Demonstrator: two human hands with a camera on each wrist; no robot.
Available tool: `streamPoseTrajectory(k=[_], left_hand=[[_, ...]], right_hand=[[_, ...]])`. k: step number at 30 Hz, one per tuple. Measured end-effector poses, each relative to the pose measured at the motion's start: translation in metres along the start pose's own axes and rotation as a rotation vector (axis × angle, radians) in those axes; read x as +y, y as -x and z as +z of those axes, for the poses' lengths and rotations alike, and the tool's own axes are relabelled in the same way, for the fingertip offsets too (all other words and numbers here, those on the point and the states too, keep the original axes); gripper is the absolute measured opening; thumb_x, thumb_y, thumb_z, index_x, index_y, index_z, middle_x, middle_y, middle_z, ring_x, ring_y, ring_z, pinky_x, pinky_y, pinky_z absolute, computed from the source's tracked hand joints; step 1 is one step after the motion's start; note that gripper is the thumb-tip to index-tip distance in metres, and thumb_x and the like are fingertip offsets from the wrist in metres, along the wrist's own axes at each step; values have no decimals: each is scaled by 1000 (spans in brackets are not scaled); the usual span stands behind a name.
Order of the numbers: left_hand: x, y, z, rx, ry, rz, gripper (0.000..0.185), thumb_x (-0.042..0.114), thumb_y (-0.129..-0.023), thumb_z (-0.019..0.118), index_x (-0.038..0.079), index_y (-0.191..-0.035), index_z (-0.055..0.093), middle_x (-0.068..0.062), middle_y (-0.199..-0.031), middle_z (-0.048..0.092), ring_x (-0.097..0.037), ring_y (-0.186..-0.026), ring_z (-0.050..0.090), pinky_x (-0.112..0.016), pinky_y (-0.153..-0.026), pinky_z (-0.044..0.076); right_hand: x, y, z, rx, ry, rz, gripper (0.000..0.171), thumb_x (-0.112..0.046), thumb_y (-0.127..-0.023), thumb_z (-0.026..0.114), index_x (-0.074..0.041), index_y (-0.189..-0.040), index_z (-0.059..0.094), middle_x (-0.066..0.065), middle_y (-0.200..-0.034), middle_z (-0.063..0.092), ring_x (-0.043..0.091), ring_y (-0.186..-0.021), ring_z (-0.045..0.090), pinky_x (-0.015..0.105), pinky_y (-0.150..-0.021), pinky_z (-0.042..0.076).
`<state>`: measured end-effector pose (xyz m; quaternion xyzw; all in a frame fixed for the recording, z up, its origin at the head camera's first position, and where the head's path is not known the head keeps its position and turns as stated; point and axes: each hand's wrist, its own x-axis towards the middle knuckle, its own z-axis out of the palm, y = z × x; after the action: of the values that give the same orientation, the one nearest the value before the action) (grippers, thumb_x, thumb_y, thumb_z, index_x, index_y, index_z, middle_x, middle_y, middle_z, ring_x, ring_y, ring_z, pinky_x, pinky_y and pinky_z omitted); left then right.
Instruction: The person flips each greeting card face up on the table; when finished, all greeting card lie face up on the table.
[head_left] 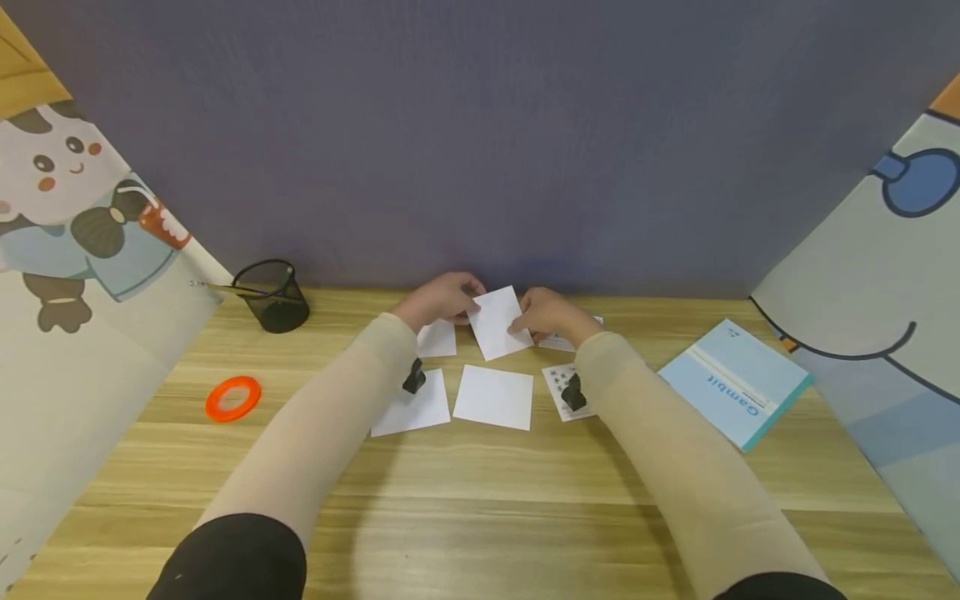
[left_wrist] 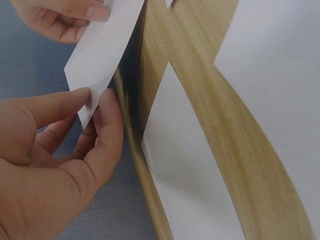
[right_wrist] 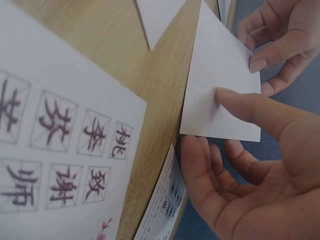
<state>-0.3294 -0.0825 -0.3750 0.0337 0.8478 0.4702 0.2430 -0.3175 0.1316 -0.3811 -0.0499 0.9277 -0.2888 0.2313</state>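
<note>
A blank white paper card [head_left: 498,323] is held up off the table near the back wall, tilted. My left hand [head_left: 444,298] pinches its left edge between thumb and fingers, as the left wrist view shows close up. On the card's other side my right hand [head_left: 551,313] pinches it, thumb on the blank face and fingers behind. Below lie a white card [head_left: 493,397], another under the left wrist [head_left: 416,407] and one beside the left hand [head_left: 437,339]. A card with handwritten Chinese characters [right_wrist: 65,130] lies under the right wrist; a second printed card [right_wrist: 167,197] is partly hidden by the right hand.
A black mesh pen holder [head_left: 277,300] with a pencil or brush in it stands at the back left. In front of it lies an orange ring [head_left: 233,398]. A light blue Gambit packet [head_left: 735,382] rests at the right. A dark wall [head_left: 480,150] bounds the table's back.
</note>
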Motion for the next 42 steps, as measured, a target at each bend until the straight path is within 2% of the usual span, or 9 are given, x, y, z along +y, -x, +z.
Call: streamPoseTrajectory(k=[7, 15, 23, 27, 31, 35, 39, 42], left_hand=[[0, -1, -1, 25, -10, 40, 38, -2, -100, 63, 4, -138, 60, -18, -132, 57, -21, -97, 61, -40, -102, 63], [2, 6, -2, 30, 1, 71, 35, -2, -102, 63, 4, -136, 60, -10, -115, 54, -20, -97, 60, -40, -101, 63], [4, 13, -6, 40, -44, 134, 32, 3, -101, 64, 6, -133, 62, -8, -106, 56, -22, -90, 60, -42, -94, 60], [5, 15, -8, 45, -21, 169, 31, 4, -100, 62, 5, -132, 61, -9, -106, 57, -25, -86, 58, -50, -97, 58], [9, 18, -9, 65, -2, 197, 29, 5, -101, 61, 7, -130, 62, -9, -114, 57, -24, -88, 58, -53, -100, 58], [12, 22, -8, 89, -30, 244, 24, 8, -103, 60, 8, -127, 62, -11, -121, 59, -22, -96, 58, -46, -95, 59], [13, 23, -7, 134, -110, 321, 22, 11, -103, 60, 9, -124, 63, -11, -122, 63, -22, -104, 58, -34, -89, 55], [12, 21, -5, 164, -168, 371, 20, 13, -102, 61, 11, -121, 64, -9, -120, 65, -23, -109, 59, -33, -90, 52]], right_hand=[[-1, 7, -2, 11, -50, -5, 30, -20, -98, 77, -3, -111, 56, 11, -96, 64, 19, -77, 69, 34, -80, 63], [1, 18, -6, 0, -121, -45, 33, -18, -99, 74, 0, -120, 56, 16, -107, 63, 20, -79, 67, 35, -80, 65], [9, 15, -7, -31, -254, -88, 33, -18, -100, 73, 1, -122, 56, 14, -106, 62, 21, -84, 66, 41, -86, 65], [9, 17, -9, -30, -294, -99, 33, -18, -101, 72, 1, -122, 57, 14, -110, 63, 22, -89, 67, 41, -88, 65], [8, 20, -12, -4, -330, -94, 33, -19, -102, 72, 0, -124, 57, 14, -114, 63, 24, -96, 67, 46, -96, 63], [9, 20, -14, 29, -336, -80, 33, -21, -102, 72, -1, -123, 57, 14, -117, 62, 26, -99, 66, 48, -101, 61], [11, 20, -15, 62, -328, -58, 34, -26, -102, 72, -3, -123, 57, 12, -115, 61, 30, -104, 66, 48, -103, 59], [13, 21, -17, 74, -348, -39, 37, -30, -104, 70, -4, -126, 56, 11, -112, 58, 31, -110, 63, 48, -107, 56]])
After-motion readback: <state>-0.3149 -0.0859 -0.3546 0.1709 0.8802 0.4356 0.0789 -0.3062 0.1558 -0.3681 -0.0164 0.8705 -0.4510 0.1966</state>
